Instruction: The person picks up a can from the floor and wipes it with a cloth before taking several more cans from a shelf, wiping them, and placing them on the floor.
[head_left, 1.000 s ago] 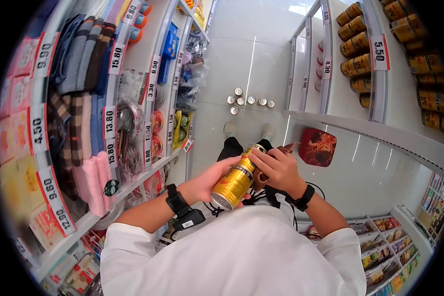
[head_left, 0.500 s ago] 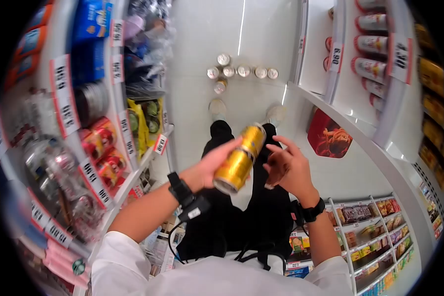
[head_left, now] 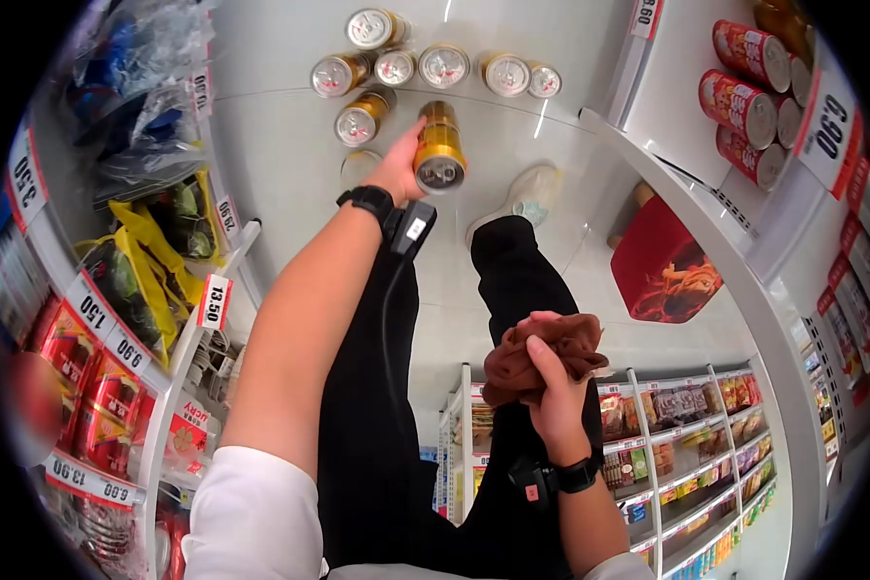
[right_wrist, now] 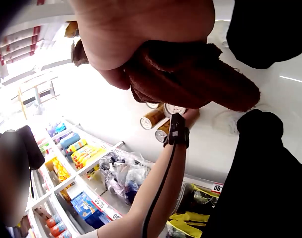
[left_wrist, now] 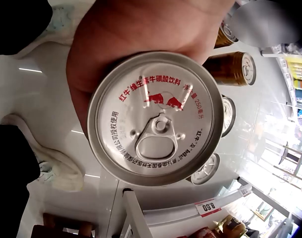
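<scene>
My left hand (head_left: 399, 172) grips a gold drink can (head_left: 441, 164) low over the floor, its silver top facing up. A second gold section shows below it, like two cans end to end. In the left wrist view the can's lid (left_wrist: 158, 119) fills the middle, with a pull tab and red and black print. Several more gold cans (head_left: 445, 68) stand on the floor just beyond, in a loose row and a cluster at the left. My right hand (head_left: 556, 391) holds a crumpled brown cloth (head_left: 527, 367) near the right knee, thumb on top.
Shelves with price tags flank the aisle; bagged goods (head_left: 155, 261) hang at the left, red cans (head_left: 744, 101) sit at the right. A red stool (head_left: 667, 266) stands beside the right shelf. A snack rack (head_left: 686, 435) is behind. My shoe (head_left: 522, 198) is close to the cans.
The left hand has carried the gold can forward and down toward the cans on the floor. The right hand has left the can and moved back with the cloth. The view has dropped lower.
</scene>
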Demonstrator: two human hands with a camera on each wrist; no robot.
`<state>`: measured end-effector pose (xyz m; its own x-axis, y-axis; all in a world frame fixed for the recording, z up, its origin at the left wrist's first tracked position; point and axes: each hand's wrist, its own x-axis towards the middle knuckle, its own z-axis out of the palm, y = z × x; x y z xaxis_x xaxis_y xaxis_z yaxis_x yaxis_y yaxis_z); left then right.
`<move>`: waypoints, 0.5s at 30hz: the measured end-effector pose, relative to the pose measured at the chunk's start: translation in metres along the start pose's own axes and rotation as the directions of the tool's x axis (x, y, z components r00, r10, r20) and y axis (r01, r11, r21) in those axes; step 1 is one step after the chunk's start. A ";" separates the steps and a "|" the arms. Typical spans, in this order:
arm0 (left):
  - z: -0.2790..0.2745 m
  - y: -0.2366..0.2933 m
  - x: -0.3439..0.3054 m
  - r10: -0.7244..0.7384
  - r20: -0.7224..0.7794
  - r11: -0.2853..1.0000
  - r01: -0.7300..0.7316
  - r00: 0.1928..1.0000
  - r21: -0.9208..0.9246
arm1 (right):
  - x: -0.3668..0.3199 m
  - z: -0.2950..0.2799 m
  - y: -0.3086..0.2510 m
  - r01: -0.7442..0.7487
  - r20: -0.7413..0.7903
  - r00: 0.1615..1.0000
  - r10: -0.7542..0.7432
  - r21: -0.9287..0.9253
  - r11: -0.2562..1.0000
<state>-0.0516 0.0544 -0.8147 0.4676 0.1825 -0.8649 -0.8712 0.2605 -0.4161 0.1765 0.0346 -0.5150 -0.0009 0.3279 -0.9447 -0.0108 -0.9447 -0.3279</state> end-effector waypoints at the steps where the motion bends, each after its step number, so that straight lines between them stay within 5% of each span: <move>1: 0.000 0.003 0.002 -0.008 0.005 1.000 0.008 1.000 -0.001 | 0.000 0.000 -0.001 0.030 0.006 1.000 -0.030 -0.014 0.999; 9: -0.006 0.017 0.022 0.004 0.016 0.991 -0.001 1.000 -0.137 | 0.009 0.007 0.005 -0.094 0.037 0.994 0.101 -0.155 0.983; 15: -0.014 0.017 0.025 -0.009 0.034 0.986 0.014 0.999 -0.165 | 0.011 0.015 0.006 -0.049 0.049 0.997 0.055 -0.104 0.993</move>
<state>-0.0570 0.0504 -0.8477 0.4803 0.2120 -0.8511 -0.8770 0.1027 -0.4693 0.1611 0.0327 -0.5275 -0.0509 0.2760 -0.9598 0.0935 -0.9555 -0.2797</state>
